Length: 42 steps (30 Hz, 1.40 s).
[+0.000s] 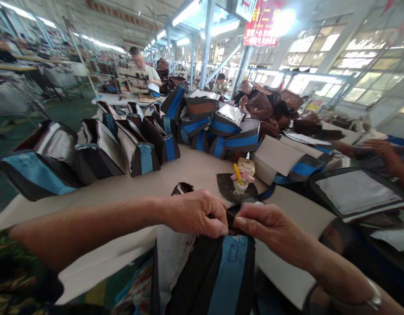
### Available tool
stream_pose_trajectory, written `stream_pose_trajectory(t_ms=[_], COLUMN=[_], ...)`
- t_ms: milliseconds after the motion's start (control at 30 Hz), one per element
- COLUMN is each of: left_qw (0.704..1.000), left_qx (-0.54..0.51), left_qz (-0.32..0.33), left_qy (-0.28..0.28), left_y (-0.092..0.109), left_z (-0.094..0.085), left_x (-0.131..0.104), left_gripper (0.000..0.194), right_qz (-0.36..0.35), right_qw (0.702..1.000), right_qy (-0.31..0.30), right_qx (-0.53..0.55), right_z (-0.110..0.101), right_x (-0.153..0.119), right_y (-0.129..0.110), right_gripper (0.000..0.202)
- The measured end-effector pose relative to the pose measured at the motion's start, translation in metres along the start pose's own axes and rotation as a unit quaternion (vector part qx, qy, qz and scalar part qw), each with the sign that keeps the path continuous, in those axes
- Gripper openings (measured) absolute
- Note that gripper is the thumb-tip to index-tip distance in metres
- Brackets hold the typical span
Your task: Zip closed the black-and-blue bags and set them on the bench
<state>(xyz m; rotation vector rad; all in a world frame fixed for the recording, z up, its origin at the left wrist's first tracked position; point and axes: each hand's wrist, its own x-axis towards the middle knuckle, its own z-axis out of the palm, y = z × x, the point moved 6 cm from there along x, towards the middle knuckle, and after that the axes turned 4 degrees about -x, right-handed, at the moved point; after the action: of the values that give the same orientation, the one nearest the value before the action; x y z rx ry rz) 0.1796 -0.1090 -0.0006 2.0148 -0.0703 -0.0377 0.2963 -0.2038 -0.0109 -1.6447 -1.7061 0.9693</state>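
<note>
Black-and-blue bag [233, 271] was located at the table's [123, 192] near edge. Its dark top edge was pinched by left hand [197, 214] and right hand [274, 227], both nearly closed. Edge handling was apparently underway; steady, even fingertip pressure was called for next.

Two hands: one left hand [198, 214], one right hand [274, 229]. One bag [202, 275] between them, one blue strip [234, 271] on it. Four front-row bags [100, 162] at left of counter [188, 164], more behind, partly hidden. Piled blue-striped bags [233, 142] and brown bags [259, 105] overlap, exact numbers unclear. One dark mat [224, 184], one white cup [241, 188], one yellow handle [236, 172], one pink cloth [247, 176], one pale block [246, 165]. One bracelet [374, 299]. One red banner [264, 24] at upper right.
</note>
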Motion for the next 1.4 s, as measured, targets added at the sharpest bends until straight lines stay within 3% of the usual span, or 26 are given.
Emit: stream_pose_trajectory(t_ms=[133, 233, 333, 433, 533, 600, 667, 733, 867, 1000, 1100, 1233, 1400], left_qw=[0.999, 0.998, 0.997, 0.997, 0.998, 0.997, 0.995, 0.993, 0.992, 0.987, 0.979, 0.961, 0.954], left_qx=[0.016, 0.032, 0.05, 0.039, 0.002, -0.026, -0.059, -0.081, -0.089, -0.052, -0.042, -0.06, -0.093], left_qz=[0.031, 0.041, 0.055, 0.062, 0.053, 0.042, 0.029, 0.01, -0.057, -0.123, -0.148, -0.188, -0.21], left_qy=[0.023, 0.027, 0.029, 0.016, 0.025, 0.05, 0.073, 0.085, 0.063, 0.094, 0.133, 0.191, 0.195], left_y=[0.018, 0.026, 0.027, 0.021, 0.015, 0.012, 0.008, 0.004, 0.004, 0.017, 0.023, 0.018, 0.011], left_z=[-0.002, -0.005, -0.01, -0.016, -0.025, -0.033, -0.042, -0.05, -0.057, -0.05, -0.041, -0.039, -0.036], left_x=[-0.001, -0.001, -0.001, -0.005, -0.017, -0.029, -0.042, -0.054, -0.075, -0.085, -0.087, -0.091, -0.095], left_gripper=[0.013, 0.013, 0.013, 0.009, 0.012, 0.017, 0.021, 0.024, 0.016, 0.028, 0.033, 0.029, 0.02], right_qz=[-0.015, 0.003, 0.002, -0.052, -0.074, -0.094, -0.114, -0.121, -0.164, -0.184, -0.18, -0.171, -0.155], right_qw=[0.998, 0.997, 0.993, 0.974, 0.991, 0.994, 0.99, 0.988, 0.982, 0.979, 0.981, 0.982, 0.981], right_qy=[-0.061, -0.064, -0.006, 0.081, 0.025, -0.04, -0.079, -0.096, -0.087, -0.068, -0.06, -0.062, -0.098], right_qx=[-0.032, -0.046, -0.121, -0.204, -0.109, -0.031, -0.019, -0.02, 0.046, 0.055, 0.049, 0.044, 0.067], right_z=[-0.012, -0.013, -0.009, -0.006, -0.006, -0.009, -0.012, -0.009, 0.011, 0.028, 0.031, 0.032, 0.032], right_x=[0.008, 0.009, 0.01, 0.014, 0.027, 0.038, 0.048, 0.056, 0.064, 0.067, 0.069, 0.071, 0.07], right_y=[-0.015, -0.026, -0.042, -0.06, -0.057, -0.048, -0.038, -0.029, -0.035, -0.052, -0.059, -0.06, -0.065], right_gripper=[0.029, 0.022, 0.014, 0.02, 0.022, 0.039, 0.047, 0.041, 0.032, 0.029, 0.027, 0.027, 0.024])
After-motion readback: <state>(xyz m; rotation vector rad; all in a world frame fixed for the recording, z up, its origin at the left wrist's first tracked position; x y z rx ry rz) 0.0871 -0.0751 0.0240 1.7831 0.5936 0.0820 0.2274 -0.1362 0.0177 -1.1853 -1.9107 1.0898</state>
